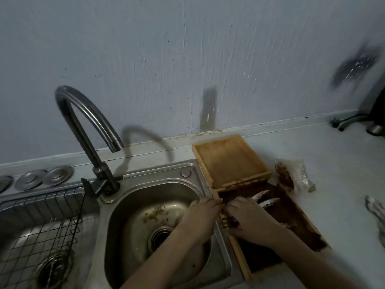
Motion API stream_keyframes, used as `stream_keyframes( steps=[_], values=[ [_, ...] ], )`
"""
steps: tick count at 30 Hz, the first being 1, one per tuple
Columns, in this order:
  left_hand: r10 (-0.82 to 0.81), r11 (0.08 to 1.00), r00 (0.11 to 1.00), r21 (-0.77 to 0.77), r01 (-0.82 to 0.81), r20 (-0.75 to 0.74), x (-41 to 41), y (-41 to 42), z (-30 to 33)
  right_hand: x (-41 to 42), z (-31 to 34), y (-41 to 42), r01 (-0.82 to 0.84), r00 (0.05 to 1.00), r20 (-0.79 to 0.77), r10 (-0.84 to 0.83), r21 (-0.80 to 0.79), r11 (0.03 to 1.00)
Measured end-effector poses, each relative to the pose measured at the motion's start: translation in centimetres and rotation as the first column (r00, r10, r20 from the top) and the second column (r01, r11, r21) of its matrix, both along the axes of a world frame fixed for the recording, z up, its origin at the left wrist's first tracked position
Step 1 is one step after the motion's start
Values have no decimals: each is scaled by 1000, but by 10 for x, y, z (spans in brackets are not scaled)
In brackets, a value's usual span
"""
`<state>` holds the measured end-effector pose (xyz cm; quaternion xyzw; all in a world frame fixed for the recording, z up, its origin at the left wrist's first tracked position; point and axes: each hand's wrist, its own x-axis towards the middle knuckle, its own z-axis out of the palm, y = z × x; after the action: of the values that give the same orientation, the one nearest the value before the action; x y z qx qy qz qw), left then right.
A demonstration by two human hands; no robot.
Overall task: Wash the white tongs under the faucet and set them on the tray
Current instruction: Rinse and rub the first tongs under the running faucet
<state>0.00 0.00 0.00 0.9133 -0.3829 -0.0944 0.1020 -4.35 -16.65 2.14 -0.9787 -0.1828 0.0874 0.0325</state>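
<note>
Countertop beside sink [187, 165]: right hand [253, 221] apparently grips white tongs [263, 198] over soiled tray [295, 217]; left hand [203, 213] grip unclear.

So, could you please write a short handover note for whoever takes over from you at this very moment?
Left hand: at the near wooden tray's sink-side edge, grip unclear.
Right hand: over that tray, apparently holding the white tongs, whose soiled tips point away over the dark brown residue.
The curved steel faucet shows no running water; the round steel sink basin holds scraps.
A cleaner light wooden tray lies behind.
Done: tongs being picked up.
Left: wash them under the faucet and set them on the tray.
</note>
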Motion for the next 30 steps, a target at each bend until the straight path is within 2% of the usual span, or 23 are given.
stream_keyframes(
  steps=[3,7,10,14,17,20,23,26,28,30],
  values=[
    [-8,996,997,84,15,-76,4,-2,-8,4,-1,5,-7,997,-82,1,-78,997],
    [4,994,992,112,10,-126,11,-1,-19,13,-1,8,-40,989,-149,20,-134,990],
    [4,993,991,116,11,-133,12,0,-20,18,-2,7,-40,992,-121,25,-124,992],
    [-5,998,987,59,14,-159,8,2,-18,17,24,6,19,998,-59,-13,101,995],
    [-5,1000,984,-4,5,-179,8,5,-22,12,54,4,22,994,100,-48,241,970],
    [75,993,965,-70,-95,-252,12,6,-13,12,86,3,13,963,241,-118,398,917],
    [200,958,945,-152,-244,-257,19,8,8,17,119,1,-84,862,439,-254,618,782],
    [232,907,892,-244,-343,-388,23,15,29,24,137,3,-242,680,562,-471,779,579],
    [179,868,853,-330,-372,-491,20,20,40,29,138,9,-321,622,476,-622,879,352],
    [80,790,830,-473,-391,-552,13,21,54,30,133,21,-324,643,294,-707,941,96]
  ],
)
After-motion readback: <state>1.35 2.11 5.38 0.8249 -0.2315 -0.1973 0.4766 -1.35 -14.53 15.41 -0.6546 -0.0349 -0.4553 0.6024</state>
